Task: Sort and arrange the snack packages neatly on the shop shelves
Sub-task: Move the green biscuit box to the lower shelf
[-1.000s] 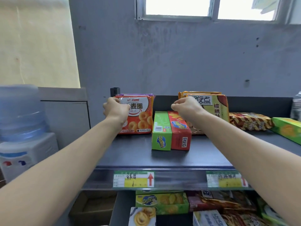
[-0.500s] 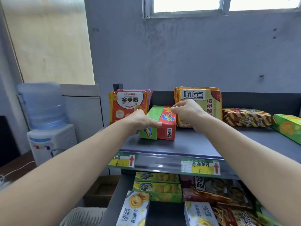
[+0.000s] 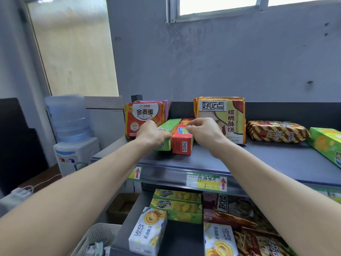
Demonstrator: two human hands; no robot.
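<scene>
On the grey top shelf (image 3: 258,159) a green snack box (image 3: 170,124) and a red snack box (image 3: 182,143) lie side by side, their ends towards me. My left hand (image 3: 153,134) lies over the near end of the green box, fingers curled across its top up to the red box. My right hand (image 3: 204,132) grips the red box from its right side, thumb and curled fingers on its top. An orange ring-cookie pack (image 3: 142,115) stands upright behind my left hand. Behind my right hand stands a walnut-cookie pack (image 3: 230,115).
A brown striped pack (image 3: 276,131) and a green box (image 3: 326,145) lie further right on the top shelf. The shelf below holds green boxes (image 3: 177,206), white Landy boxes (image 3: 147,231) and other packs. A water dispenser (image 3: 70,126) stands left, and a white basket (image 3: 96,239) sits below.
My left hand left the orange pack and came down onto the green box. My right hand stays at the red box. The view has shifted left and closer.
</scene>
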